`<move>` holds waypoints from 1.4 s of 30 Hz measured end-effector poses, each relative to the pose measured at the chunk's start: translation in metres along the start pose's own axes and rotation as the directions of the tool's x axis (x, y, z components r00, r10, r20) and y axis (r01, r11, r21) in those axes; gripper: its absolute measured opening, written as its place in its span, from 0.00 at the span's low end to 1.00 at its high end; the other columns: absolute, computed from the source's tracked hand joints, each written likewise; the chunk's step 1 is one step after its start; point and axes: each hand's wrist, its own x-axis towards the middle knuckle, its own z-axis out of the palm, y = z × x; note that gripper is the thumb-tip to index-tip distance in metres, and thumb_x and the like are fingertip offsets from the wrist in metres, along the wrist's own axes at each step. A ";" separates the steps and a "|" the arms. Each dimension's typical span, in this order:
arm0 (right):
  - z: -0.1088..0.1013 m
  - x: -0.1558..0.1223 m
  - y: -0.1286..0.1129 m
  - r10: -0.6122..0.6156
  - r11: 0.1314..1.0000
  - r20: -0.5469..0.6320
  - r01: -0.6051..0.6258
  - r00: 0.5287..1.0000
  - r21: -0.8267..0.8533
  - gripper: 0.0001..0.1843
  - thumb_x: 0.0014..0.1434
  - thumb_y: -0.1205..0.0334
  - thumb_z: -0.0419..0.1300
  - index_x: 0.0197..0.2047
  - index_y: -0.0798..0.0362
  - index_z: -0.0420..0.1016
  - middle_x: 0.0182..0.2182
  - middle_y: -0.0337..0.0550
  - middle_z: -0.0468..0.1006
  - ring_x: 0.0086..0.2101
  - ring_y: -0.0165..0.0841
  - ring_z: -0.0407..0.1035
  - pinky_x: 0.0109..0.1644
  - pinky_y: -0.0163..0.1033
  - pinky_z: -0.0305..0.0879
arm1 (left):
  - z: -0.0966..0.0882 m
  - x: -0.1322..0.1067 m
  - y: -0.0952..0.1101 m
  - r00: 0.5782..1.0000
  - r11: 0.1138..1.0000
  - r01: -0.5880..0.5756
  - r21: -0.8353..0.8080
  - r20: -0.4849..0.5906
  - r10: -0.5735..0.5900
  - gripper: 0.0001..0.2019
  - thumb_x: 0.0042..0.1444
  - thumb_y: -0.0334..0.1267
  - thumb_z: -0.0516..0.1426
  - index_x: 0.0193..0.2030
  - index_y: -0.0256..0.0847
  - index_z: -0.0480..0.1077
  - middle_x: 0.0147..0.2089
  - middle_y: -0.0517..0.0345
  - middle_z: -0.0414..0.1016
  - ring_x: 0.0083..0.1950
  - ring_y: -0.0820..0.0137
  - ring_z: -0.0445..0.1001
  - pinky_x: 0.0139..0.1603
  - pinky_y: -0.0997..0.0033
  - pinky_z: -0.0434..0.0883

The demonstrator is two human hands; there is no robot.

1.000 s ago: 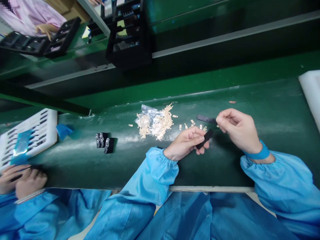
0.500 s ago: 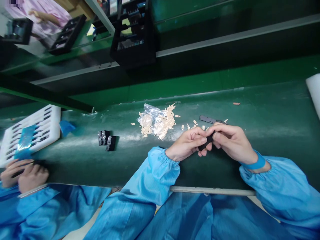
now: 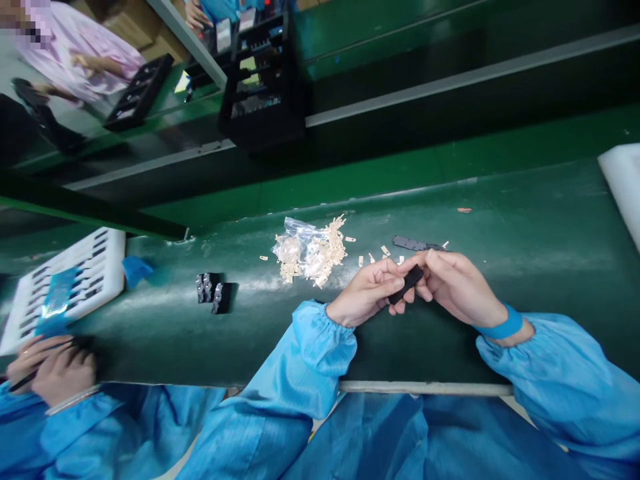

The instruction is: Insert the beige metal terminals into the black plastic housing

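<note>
A small black rectangular part [image 3: 406, 285] is gripped by my left hand [image 3: 367, 290], the thumb lying along its near side. My right hand [image 3: 463, 287] is closed at the part's upper end, its curled fingers against it and its thumb raised just off its face. What the right fingertips do behind the part is partly hidden. Just beyond my hands lies a flat dark strip [image 3: 413, 243], with several loose cream-coloured tabs [image 3: 385, 251] near it. A pile of the same tabs [image 3: 320, 261] spills around a clear plastic bag [image 3: 300, 230] to the left.
Several black parts with shiny metal bits [image 3: 215, 290] sit left on the green table [image 3: 280, 340]. Farther left are a blue scrap [image 3: 136, 270], a white slotted tray [image 3: 113, 267] and a co-worker's hands [image 3: 65, 373]. Another white tray [image 3: 623, 180] stands at the right edge; a black bin [image 3: 265, 120] is above.
My right thumb has lifted off the black part and shows more of its face. The view has shifted slightly. Across the bench, a person's hand has moved a dark tray.
</note>
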 end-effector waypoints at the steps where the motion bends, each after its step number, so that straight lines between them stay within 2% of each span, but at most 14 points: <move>1: -0.001 0.000 0.001 -0.040 0.998 0.002 0.040 0.999 -0.055 0.21 0.69 0.44 0.60 0.44 0.55 0.82 0.23 0.41 0.73 0.25 0.31 0.66 0.30 0.37 0.61 | 0.001 0.000 0.001 1.000 1.000 -0.004 0.008 -0.016 0.004 0.21 0.58 0.49 0.67 0.43 0.38 0.64 0.32 0.58 0.77 0.25 0.78 0.74 0.23 0.83 0.66; 3: -0.003 0.001 0.002 -0.093 0.986 0.010 0.094 0.996 -0.135 0.17 0.68 0.48 0.62 0.46 0.54 0.82 0.27 0.42 0.76 0.26 0.31 0.66 0.30 0.37 0.61 | 0.003 0.000 0.001 0.998 0.999 -0.023 0.039 -0.050 0.025 0.21 0.58 0.50 0.67 0.42 0.37 0.64 0.33 0.58 0.77 0.26 0.78 0.75 0.25 0.82 0.67; 5: -0.005 0.002 0.003 -0.088 0.989 0.008 0.088 0.996 -0.123 0.15 0.69 0.50 0.62 0.45 0.54 0.82 0.26 0.42 0.76 0.25 0.30 0.65 0.30 0.36 0.61 | 0.005 0.000 0.002 0.995 0.995 -0.053 0.087 -0.075 0.060 0.21 0.58 0.50 0.67 0.42 0.37 0.64 0.33 0.57 0.78 0.27 0.77 0.75 0.27 0.80 0.69; 8: -0.008 0.005 0.002 -0.047 0.996 -0.007 0.047 0.999 -0.072 0.18 0.71 0.49 0.59 0.42 0.54 0.83 0.23 0.40 0.73 0.24 0.31 0.66 0.28 0.36 0.62 | 0.008 0.003 0.000 0.989 0.984 -0.100 0.145 -0.091 0.114 0.21 0.57 0.51 0.66 0.42 0.37 0.64 0.33 0.56 0.79 0.28 0.75 0.76 0.28 0.77 0.72; 10: -0.009 0.005 0.001 -0.099 0.980 -0.031 0.092 0.995 -0.176 0.19 0.71 0.47 0.58 0.43 0.53 0.83 0.25 0.41 0.73 0.25 0.31 0.68 0.30 0.37 0.66 | 0.009 0.006 -0.002 0.982 0.977 -0.130 0.166 -0.118 0.151 0.22 0.57 0.52 0.66 0.41 0.37 0.64 0.32 0.56 0.79 0.28 0.75 0.77 0.29 0.77 0.73; 12: -0.010 0.005 0.000 -0.196 0.917 -0.057 0.162 0.979 -0.365 0.17 0.69 0.48 0.60 0.46 0.51 0.83 0.32 0.42 0.75 0.28 0.31 0.71 0.34 0.38 0.70 | 0.010 0.009 -0.005 0.971 0.969 -0.152 0.193 -0.156 0.183 0.22 0.57 0.52 0.66 0.41 0.37 0.64 0.33 0.57 0.79 0.28 0.75 0.77 0.29 0.77 0.72; 15: -0.012 0.004 0.001 -0.272 0.793 -0.061 0.188 0.960 -0.580 0.15 0.67 0.50 0.64 0.51 0.49 0.82 0.39 0.44 0.75 0.30 0.32 0.74 0.37 0.38 0.73 | 0.010 0.010 -0.010 0.948 0.952 -0.181 0.245 -0.213 0.235 0.19 0.60 0.49 0.64 0.43 0.37 0.65 0.34 0.57 0.79 0.29 0.77 0.76 0.29 0.79 0.72; 19: -0.016 0.004 0.001 -0.304 0.687 -0.007 0.214 0.953 -0.694 0.17 0.66 0.52 0.65 0.55 0.48 0.80 0.39 0.45 0.76 0.33 0.34 0.74 0.38 0.39 0.72 | 0.010 0.011 -0.015 0.922 0.917 -0.209 0.340 -0.245 0.301 0.14 0.63 0.45 0.61 0.44 0.37 0.67 0.33 0.58 0.78 0.30 0.77 0.77 0.31 0.78 0.74; 22: -0.019 0.006 -0.001 -0.317 0.634 -0.009 0.205 0.948 -0.746 0.15 0.70 0.51 0.60 0.50 0.51 0.82 0.35 0.43 0.78 0.30 0.32 0.73 0.37 0.38 0.70 | 0.010 0.012 -0.015 0.926 0.904 -0.217 0.368 -0.216 0.310 0.13 0.65 0.45 0.60 0.45 0.37 0.67 0.36 0.55 0.80 0.31 0.76 0.77 0.32 0.78 0.74; 25: -0.020 0.007 -0.003 -0.259 0.691 -0.047 0.151 0.965 -0.707 0.20 0.73 0.49 0.55 0.46 0.53 0.83 0.25 0.40 0.75 0.24 0.30 0.68 0.32 0.36 0.67 | 0.009 0.013 -0.013 0.948 0.935 -0.182 0.305 -0.197 0.249 0.16 0.63 0.49 0.61 0.43 0.37 0.66 0.36 0.54 0.80 0.29 0.76 0.77 0.29 0.77 0.73; 27: -0.020 0.006 -0.003 -0.218 0.745 -0.034 0.144 0.975 -0.652 0.23 0.74 0.47 0.53 0.48 0.54 0.83 0.22 0.38 0.73 0.24 0.30 0.67 0.31 0.36 0.66 | 0.008 0.013 -0.011 0.961 0.961 -0.162 0.223 -0.186 0.205 0.19 0.61 0.52 0.62 0.43 0.37 0.65 0.34 0.56 0.79 0.28 0.75 0.76 0.28 0.77 0.72; 32: -0.017 0.004 -0.002 -0.212 0.758 0.024 0.179 0.977 -0.627 0.21 0.69 0.49 0.61 0.59 0.51 0.77 0.32 0.42 0.78 0.30 0.33 0.73 0.36 0.38 0.70 | 0.007 0.010 -0.006 0.984 0.998 -0.058 0.036 -0.169 0.064 0.22 0.57 0.52 0.66 0.45 0.36 0.66 0.35 0.57 0.78 0.29 0.76 0.76 0.27 0.79 0.71; 36: -0.017 0.004 -0.003 -0.184 0.764 0.051 0.176 0.982 -0.620 0.20 0.67 0.51 0.64 0.58 0.50 0.78 0.28 0.39 0.77 0.28 0.32 0.72 0.33 0.36 0.69 | 0.007 0.008 -0.003 0.989 1.000 0.014 -0.024 -0.147 -0.017 0.24 0.55 0.52 0.68 0.44 0.36 0.66 0.35 0.57 0.77 0.28 0.77 0.75 0.28 0.80 0.70; 42: -0.019 0.005 -0.007 -0.112 0.805 0.022 0.103 0.994 -0.584 0.23 0.72 0.46 0.55 0.55 0.54 0.80 0.27 0.41 0.77 0.25 0.30 0.67 0.32 0.36 0.66 | 0.007 0.006 0.001 0.992 0.999 0.042 -0.020 -0.122 -0.044 0.22 0.55 0.52 0.68 0.42 0.35 0.68 0.36 0.57 0.77 0.28 0.80 0.73 0.26 0.81 0.68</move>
